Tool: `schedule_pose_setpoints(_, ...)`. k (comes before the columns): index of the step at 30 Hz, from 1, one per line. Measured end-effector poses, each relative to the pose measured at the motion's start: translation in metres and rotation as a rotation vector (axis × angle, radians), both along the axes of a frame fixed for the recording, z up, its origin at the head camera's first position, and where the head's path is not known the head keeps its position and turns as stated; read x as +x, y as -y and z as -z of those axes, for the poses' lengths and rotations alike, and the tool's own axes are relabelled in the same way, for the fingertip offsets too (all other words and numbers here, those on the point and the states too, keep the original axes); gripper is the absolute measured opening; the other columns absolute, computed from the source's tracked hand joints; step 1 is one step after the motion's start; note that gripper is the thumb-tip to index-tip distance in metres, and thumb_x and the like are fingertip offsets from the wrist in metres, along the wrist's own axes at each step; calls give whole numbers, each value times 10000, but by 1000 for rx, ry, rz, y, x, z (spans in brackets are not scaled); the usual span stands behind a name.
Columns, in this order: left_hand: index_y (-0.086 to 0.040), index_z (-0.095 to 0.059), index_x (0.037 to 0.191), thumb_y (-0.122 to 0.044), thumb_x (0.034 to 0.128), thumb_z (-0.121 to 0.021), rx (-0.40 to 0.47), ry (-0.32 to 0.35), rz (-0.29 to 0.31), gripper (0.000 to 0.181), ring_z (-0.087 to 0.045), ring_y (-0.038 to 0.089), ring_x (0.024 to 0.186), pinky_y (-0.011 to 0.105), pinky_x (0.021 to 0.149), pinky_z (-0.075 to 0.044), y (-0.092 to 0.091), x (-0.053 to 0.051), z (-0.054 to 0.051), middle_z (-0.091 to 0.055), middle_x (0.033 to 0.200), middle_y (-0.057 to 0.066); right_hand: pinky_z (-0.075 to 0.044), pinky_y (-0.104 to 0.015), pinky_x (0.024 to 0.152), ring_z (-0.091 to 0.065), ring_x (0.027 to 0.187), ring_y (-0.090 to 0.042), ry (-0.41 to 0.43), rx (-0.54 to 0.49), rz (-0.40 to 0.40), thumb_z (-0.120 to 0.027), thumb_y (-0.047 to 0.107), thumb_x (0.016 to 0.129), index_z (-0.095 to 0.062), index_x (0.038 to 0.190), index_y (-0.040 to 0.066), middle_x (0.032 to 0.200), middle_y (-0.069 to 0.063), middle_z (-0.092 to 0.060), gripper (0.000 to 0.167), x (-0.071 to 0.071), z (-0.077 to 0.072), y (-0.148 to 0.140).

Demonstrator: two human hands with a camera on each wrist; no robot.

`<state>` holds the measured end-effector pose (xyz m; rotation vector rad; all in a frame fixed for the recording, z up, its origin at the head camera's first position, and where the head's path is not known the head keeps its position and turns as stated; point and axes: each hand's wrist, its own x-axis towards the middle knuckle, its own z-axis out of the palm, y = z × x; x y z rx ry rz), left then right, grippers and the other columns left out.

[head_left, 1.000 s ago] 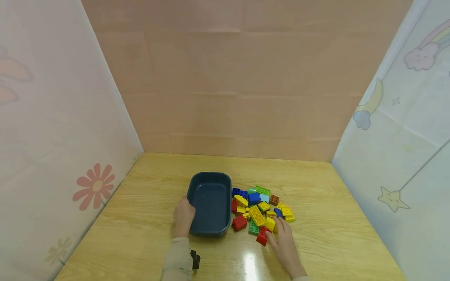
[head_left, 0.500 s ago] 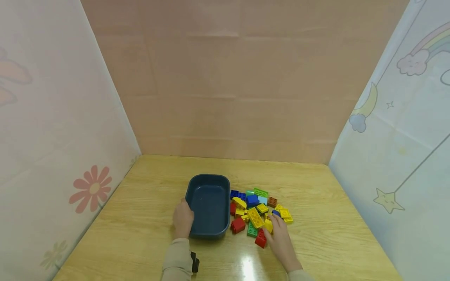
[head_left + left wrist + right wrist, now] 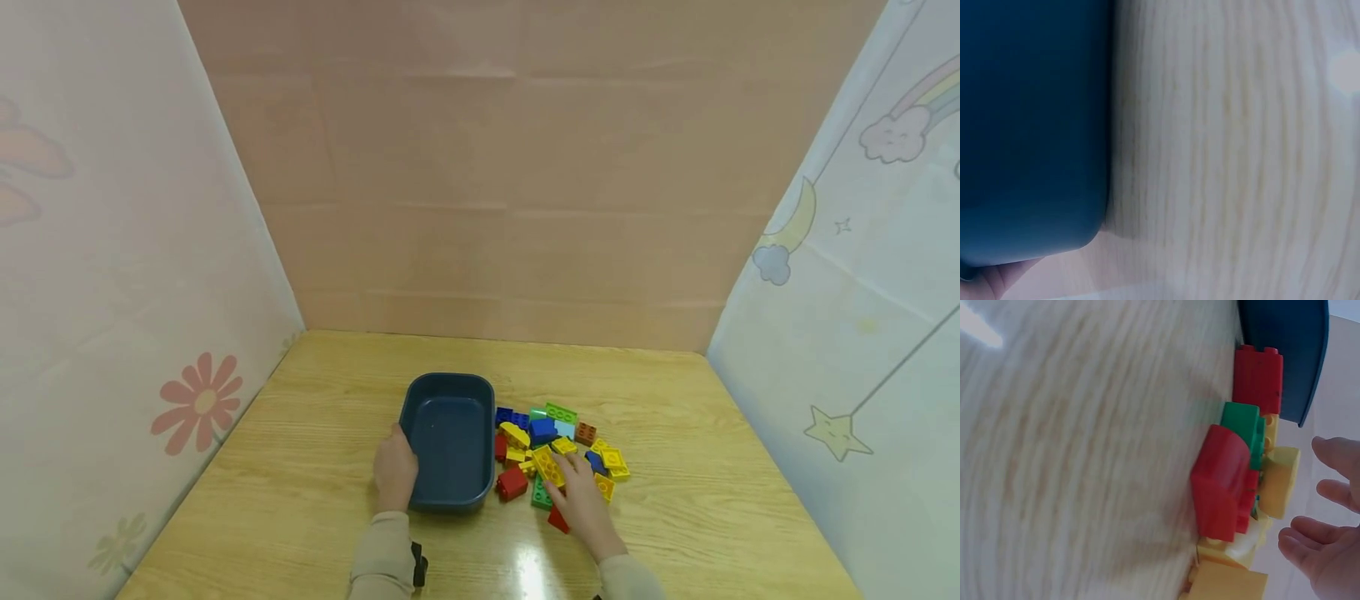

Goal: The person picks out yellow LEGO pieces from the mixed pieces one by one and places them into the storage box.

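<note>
Left hand still grips tray; right hand, fingers loosely extended, shifted left to long yellow brick, uncovering orange-yellow brick on its right.

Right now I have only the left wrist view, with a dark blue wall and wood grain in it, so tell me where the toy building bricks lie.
Observer: In the head view, the toy building bricks are heaped on the wooden table, to the right of the rectangular dark blue bin.
Operator: Say what is over that heap.
Observer: The right hand, over the near part of it.
Operator: Check whether it has picked one up.
Observer: No brick in its grasp that I can see; in the right wrist view, the visible fingertips stand apart from the yellow brick nearest them.
</note>
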<state>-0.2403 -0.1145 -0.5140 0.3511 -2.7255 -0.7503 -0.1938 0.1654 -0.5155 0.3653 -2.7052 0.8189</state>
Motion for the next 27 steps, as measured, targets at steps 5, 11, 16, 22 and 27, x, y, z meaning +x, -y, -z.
schedule_pose_setpoints(5, 130, -483, 1124, 59, 700, -622, 0, 16, -12, 452, -591, 371, 661, 439, 540, -468, 0, -1, -2, -580, 741, 254, -419, -485, 820, -463, 1047, -385, 66, 6, 5, -651, 115, 807, -531, 1191, -12, 1129, -231, -487, 422, -3, 5, 2)
schedule_pose_setpoints(11, 130, -469, 1153, 56, 706, -621, 0, 43, -12, 478, -593, 367, 678, 438, 550, -469, 0, -1, -2, -583, 761, 252, -433, -464, 806, -485, 1020, -369, 63, 26, 6, -658, 104, 799, -549, 1163, -6, 1094, -214, -516, 396, -5, 10, 3)
schedule_pose_setpoints(16, 142, -460, 1163, 59, 709, -617, -9, 41, -7, 488, -594, 368, 691, 437, 562, -472, 1, -2, -1, -585, 774, 256, -440, -461, 791, -498, 990, -362, 37, 43, 0, -669, 96, 785, -555, 1154, -10, 1065, -205, -529, 401, -8, 12, 5)
schedule_pose_setpoints(22, 146, -469, 1145, 62, 712, -618, -10, 28, -1, 466, -593, 365, 673, 432, 548, -472, 1, 0, -1, -583, 759, 253, -452, -444, 749, -534, 890, -313, -11, 56, -9, -705, 68, 740, -592, 1107, -1, 978, -148, -556, 391, -9, 15, 8)
schedule_pose_setpoints(27, 140, -478, 1122, 67, 710, -616, -3, 6, 2, 440, -590, 369, 661, 436, 542, -469, 0, 1, -2, -579, 749, 251, -456, -434, 748, -543, 872, -294, -32, 62, 14, -715, 20, 713, -611, 1078, 17, 948, -118, -563, 379, -10, 16, 8)
